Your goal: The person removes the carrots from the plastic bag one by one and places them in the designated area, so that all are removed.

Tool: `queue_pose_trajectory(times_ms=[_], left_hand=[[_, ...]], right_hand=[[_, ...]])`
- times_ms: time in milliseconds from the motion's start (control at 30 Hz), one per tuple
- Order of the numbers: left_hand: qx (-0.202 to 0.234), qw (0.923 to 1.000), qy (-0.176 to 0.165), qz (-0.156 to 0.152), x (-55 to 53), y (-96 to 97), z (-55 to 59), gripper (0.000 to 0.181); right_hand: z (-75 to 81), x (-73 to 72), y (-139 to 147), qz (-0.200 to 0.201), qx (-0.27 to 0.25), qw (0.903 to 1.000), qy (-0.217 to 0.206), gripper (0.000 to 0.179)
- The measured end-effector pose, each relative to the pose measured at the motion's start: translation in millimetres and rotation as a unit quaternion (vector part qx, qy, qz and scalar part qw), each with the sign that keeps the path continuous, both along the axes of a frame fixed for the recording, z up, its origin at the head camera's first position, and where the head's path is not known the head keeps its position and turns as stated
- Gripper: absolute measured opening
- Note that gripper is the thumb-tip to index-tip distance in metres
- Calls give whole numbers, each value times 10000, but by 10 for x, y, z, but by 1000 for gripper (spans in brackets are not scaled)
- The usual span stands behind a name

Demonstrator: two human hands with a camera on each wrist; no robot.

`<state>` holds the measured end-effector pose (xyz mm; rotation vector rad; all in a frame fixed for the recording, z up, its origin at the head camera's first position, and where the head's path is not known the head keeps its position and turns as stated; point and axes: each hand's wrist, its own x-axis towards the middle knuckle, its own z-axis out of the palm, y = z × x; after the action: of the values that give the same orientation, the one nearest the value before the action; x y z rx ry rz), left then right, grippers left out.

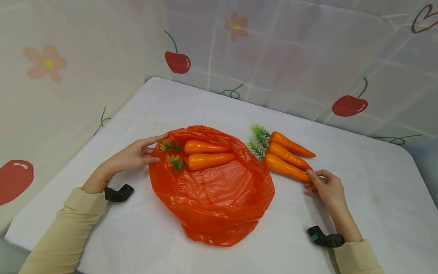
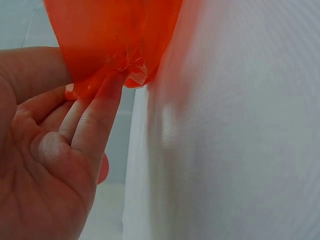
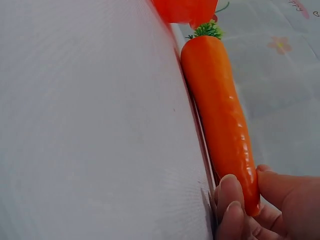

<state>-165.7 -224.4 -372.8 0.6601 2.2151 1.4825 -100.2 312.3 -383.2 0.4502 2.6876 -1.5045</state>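
A red plastic bag (image 1: pixel 219 190) lies spread open mid-table, with two carrots (image 1: pixel 210 161) on it, their green tops pointing left. My left hand (image 1: pixel 138 154) holds the bag's left rim; in the left wrist view the plastic bunches between thumb and fingers (image 2: pixel 102 112). Right of the bag three carrots lie side by side: a far one (image 1: pixel 291 144), a middle one (image 1: pixel 289 155) and the nearest carrot (image 1: pixel 285 167). My right hand (image 1: pixel 326 188) pinches the nearest carrot by its thin tip, as the right wrist view shows too. Its leafy end is hidden behind the bag's rim.
The table is covered with a white cloth (image 1: pixel 137 228). Behind it and at its left hang pale curtains (image 1: pixel 273 53) printed with cherries and flowers. Black wrist cameras (image 1: pixel 325 238) sit on both wrists.
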Motion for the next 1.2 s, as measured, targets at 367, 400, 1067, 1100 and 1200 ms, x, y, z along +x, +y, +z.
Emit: queue_pose_trajectory(times_ms=[367, 400, 1067, 1100, 1200], left_hand=[[-21, 10000, 83, -4, 3, -17, -16, 71], [-25, 10000, 88, -1, 4, -18, -17, 71], [-33, 9999, 147, -45, 1, -1, -3, 71], [-28, 9999, 147, -49, 0, -2, -5, 71], [-16, 9999, 156, -53, 0, -12, -12, 72]], right_hand=[[25, 15, -14, 55, 1149, 9934, 38, 51], [26, 17, -9, 67, 1152, 9933, 28, 51], [495, 40, -11, -247, 701, 9900, 1199, 28], [535, 28, -85, -126, 640, 9891, 1319, 26], [625, -25, -348, 441, 464, 9832, 1708, 26]])
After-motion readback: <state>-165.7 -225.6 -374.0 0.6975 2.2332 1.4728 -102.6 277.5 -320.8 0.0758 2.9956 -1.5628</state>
